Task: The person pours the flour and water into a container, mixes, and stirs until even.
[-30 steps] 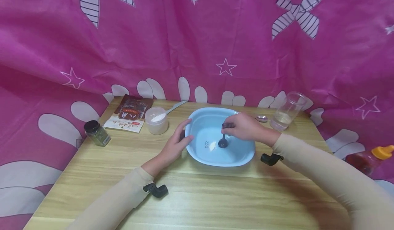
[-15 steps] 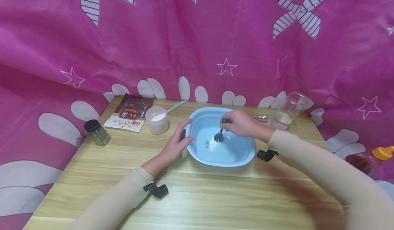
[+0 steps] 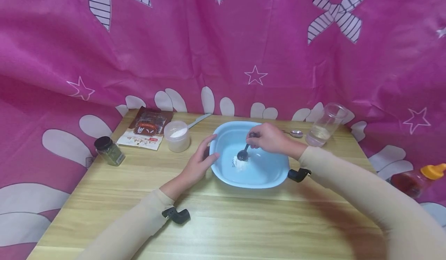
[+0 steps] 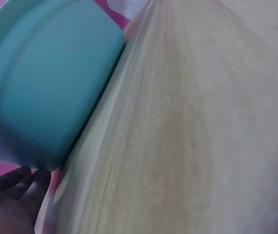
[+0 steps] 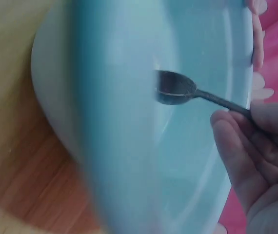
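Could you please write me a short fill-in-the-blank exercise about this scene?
1. The basin is light ____ in colour.
2. The right hand holds the dark spoon by its ____.
3. In the head view, the left hand touches the basin's ____ side.
4. The lid of the small jar is ____.

Missing words: blue; handle; left; black.
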Demonstrator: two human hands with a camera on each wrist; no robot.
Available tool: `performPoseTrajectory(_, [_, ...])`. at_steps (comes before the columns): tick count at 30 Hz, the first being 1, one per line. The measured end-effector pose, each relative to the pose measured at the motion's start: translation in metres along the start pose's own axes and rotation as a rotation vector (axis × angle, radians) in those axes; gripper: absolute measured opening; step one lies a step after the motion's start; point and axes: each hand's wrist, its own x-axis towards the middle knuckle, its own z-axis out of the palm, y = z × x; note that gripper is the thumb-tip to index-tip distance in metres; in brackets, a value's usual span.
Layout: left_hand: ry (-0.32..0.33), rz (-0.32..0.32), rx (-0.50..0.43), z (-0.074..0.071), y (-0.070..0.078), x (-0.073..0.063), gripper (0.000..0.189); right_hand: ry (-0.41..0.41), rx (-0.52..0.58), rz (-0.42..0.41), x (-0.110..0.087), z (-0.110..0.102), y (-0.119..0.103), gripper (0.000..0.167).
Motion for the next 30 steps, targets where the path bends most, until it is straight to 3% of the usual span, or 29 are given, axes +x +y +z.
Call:
performPoseTrajectory(3, [0.004, 0.001, -0.007, 0.001, 0.0, 0.0, 0.069, 0.01, -0.023, 0.021, -0.003, -0.004, 0.002, 0.011])
performPoseTrajectory(10, [0.009, 0.008, -0.016, 0.001, -0.001, -0.001, 0.068, -0.09, 0.065, -0.027, -0.003, 0.001, -0.008, 0.012])
performPoseTrajectory(18, [0.0, 0.006, -0.017, 0.002, -0.005, -0.002, 0.069, 0.018, -0.01, 0.052, 0.002, -0.003, 0.007, 0.01])
performPoseTrajectory(25, [0.0, 0.007, 0.002, 0.001, 0.0, -0.001, 0.069, -0.102, 0.045, 0.008, -0.002, -0.004, -0.006, 0.011])
performPoseTrajectory(30, [-0.003, 0.01, 0.005, 0.001, 0.0, 0.0, 0.069, -0.042, 0.015, 0.038, 0.007, -0.006, -0.001, 0.009])
